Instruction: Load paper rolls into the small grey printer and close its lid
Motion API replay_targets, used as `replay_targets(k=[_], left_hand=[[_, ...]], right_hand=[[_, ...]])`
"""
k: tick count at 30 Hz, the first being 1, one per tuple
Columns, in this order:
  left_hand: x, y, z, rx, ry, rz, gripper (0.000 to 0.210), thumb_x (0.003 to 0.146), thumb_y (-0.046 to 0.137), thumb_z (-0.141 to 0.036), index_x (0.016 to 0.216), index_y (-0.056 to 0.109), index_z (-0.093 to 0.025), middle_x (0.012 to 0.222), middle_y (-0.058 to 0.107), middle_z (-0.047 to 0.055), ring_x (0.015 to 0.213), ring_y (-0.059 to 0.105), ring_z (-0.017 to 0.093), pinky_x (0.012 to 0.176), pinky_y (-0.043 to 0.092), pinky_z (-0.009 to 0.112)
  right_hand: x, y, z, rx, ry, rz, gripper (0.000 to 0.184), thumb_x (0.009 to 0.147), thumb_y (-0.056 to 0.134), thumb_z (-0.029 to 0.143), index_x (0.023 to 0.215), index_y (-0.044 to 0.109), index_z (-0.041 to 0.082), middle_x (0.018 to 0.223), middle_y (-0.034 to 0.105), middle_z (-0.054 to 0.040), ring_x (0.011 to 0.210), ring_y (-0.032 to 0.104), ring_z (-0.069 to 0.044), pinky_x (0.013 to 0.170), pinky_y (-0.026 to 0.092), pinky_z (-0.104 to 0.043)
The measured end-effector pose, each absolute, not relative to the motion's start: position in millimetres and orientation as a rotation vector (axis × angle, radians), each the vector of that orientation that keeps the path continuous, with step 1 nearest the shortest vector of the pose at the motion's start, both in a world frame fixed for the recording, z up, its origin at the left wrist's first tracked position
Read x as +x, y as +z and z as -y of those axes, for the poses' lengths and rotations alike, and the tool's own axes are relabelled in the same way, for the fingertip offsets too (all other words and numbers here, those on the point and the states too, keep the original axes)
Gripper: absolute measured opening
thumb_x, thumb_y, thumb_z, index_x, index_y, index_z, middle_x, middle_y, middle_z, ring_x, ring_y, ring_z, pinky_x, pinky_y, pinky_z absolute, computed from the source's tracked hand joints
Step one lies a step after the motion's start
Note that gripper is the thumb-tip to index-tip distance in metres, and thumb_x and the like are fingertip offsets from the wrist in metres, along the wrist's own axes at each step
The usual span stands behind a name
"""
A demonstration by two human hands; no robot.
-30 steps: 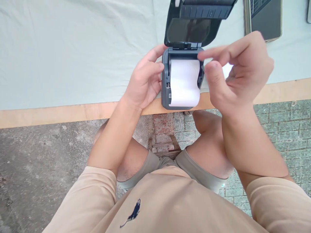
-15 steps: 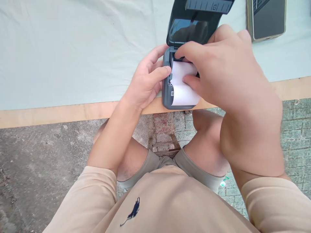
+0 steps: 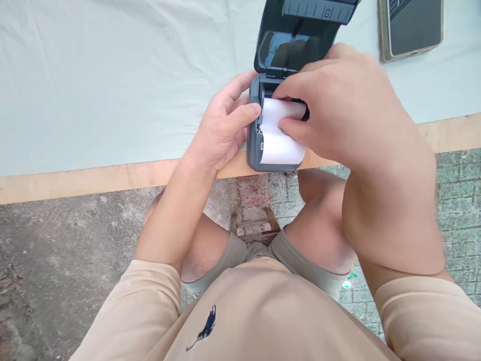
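Note:
A dark grey portable label printer (image 3: 253, 150) lies at the table's near edge with its lid (image 3: 296, 50) swung up and back. My left hand (image 3: 229, 120) grips its left side, thumb on the rim and fingers behind. Inside the bay sits a white paper roll (image 3: 282, 108), its loose end draped over the printer's front. My right hand (image 3: 323, 100) reaches in from the right and pinches the roll between thumb and forefinger. Its other fingers are curled out of sight, near the raised lid.
A smartphone (image 3: 415, 30) in a clear-edged case lies at the upper right on the pale tablecloth (image 3: 112, 90). The wooden table edge (image 3: 90, 180) runs across the middle. Below it are my legs, a wooden stool (image 3: 255, 225) and a paved floor.
My right forefinger and thumb have shifted on the paper roll, and more of the roll's right end shows. The printer sits slightly further left in view.

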State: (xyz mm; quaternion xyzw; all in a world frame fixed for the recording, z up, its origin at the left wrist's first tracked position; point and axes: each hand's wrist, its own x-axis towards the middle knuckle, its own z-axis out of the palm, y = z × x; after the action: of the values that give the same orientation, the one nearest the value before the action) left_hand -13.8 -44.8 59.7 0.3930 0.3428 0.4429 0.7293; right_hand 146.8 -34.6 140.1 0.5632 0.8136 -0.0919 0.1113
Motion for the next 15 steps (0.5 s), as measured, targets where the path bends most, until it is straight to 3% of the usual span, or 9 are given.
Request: replay_targets(k=[3,8,13,15], left_hand=[[-15,56,43,0.862,0.971,-0.728,0.031,0.085,0.058,-0.020,0.115,0.063,-0.027,0.076,0.058,-0.002,0.079,0.061,0.013,0.070,0.051,0.024],[-16,53,42,0.868,0.987,-0.704,0.034,0.081,0.061,-0.020,0.115,0.063,-0.027,0.085,0.062,0.000,0.082,0.062,0.014,0.069,0.051,0.024],[-14,58,44,0.865,0.984,-0.759,0.035,0.080,0.062,-0.024,0.115,0.063,-0.029,0.095,0.068,0.001,0.089,0.064,0.020,0.069,0.052,0.029],[-13,60,45,0.844,0.990,-0.777,0.034,0.080,0.063,-0.024,0.113,0.063,-0.028,0.098,0.070,0.001,0.092,0.064,0.021,0.074,0.053,0.030]], right_hand=[[143,142,36,1.656,-0.210,-2.286,0.005,0.084,0.053,0.028,0.088,0.052,0.025,0.086,0.059,-0.0083,0.099,0.056,-0.033,0.065,0.036,-0.041],[144,141,36,1.694,-0.258,-2.382,0.020,0.081,0.055,0.026,0.068,0.041,0.020,0.067,0.047,-0.0074,0.078,0.052,-0.023,0.058,0.023,-0.037],[151,151,40,1.773,-0.415,-2.469,0.009,0.070,0.065,0.025,0.069,0.056,0.025,0.060,0.048,-0.0023,0.058,0.041,-0.016,0.057,0.027,-0.036],[162,156,46,1.851,-0.613,-2.586,0.008,0.068,0.068,0.027,0.074,0.062,0.027,0.064,0.055,-0.0002,0.059,0.043,-0.014,0.059,0.032,-0.036]])
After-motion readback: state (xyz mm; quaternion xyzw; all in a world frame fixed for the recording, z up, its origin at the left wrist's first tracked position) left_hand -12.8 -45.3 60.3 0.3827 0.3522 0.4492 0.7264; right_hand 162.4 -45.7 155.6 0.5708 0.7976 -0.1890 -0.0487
